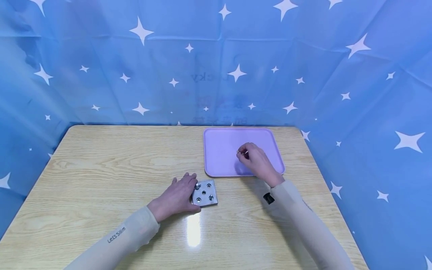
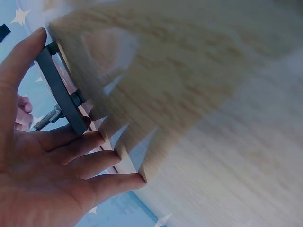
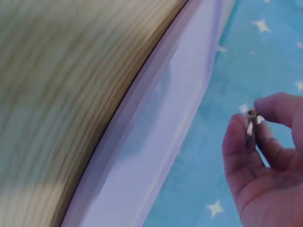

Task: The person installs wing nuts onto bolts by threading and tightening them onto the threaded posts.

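Left hand [image 1: 176,195] grips metal plate [image 1: 208,191]; toward two o'clock, right hand [image 1: 255,161] pinches apparent wing nut [image 3: 251,117] (mid-transfer, likely), next needing precise placement.

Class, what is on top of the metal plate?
Two bolts stand on the metal plate, among round holes. The left hand covers part of its left edge, hiding that bit.

A square, silver-grey metal plate [image 1: 206,195] is lying on the wooden table [image 1: 101,161], the left hand [image 1: 177,195] gripping its left side between thumb and fingers. Round holes are dotting its face, and two threaded bolts [image 1: 211,197] are standing up near opposite corners, one carrying a nut [image 2: 57,111]. The right hand [image 1: 257,160] is pinching a small, shiny wing nut [image 3: 252,115] above the purple tray [image 1: 219,150].
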`<move>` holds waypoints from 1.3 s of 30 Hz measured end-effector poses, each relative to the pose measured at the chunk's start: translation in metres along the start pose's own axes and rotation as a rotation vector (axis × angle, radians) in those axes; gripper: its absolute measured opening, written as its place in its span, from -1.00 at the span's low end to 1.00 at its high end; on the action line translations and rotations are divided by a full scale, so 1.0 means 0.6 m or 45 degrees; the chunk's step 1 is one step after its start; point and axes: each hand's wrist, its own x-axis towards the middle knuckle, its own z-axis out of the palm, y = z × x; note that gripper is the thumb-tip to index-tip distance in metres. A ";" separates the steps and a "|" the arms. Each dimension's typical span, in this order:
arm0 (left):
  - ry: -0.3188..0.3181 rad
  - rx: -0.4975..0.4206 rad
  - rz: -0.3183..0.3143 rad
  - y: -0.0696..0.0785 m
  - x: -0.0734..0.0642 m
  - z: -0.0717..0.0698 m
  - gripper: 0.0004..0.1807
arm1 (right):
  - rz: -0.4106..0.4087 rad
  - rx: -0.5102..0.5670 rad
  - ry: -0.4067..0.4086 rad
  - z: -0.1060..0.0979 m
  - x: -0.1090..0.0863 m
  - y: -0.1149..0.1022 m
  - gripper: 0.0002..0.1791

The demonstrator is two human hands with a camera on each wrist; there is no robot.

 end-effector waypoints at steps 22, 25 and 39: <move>0.016 0.013 0.010 -0.002 0.001 0.000 0.07 | -0.525 0.192 -0.207 0.056 -0.082 -0.094 -0.81; 0.016 0.013 0.012 -0.001 0.001 -0.001 0.07 | -0.627 0.086 -0.211 0.063 -0.087 -0.100 -0.85; 0.023 0.020 0.017 0.001 -0.001 -0.003 0.05 | -0.981 -0.287 -0.173 0.086 -0.101 -0.112 -0.83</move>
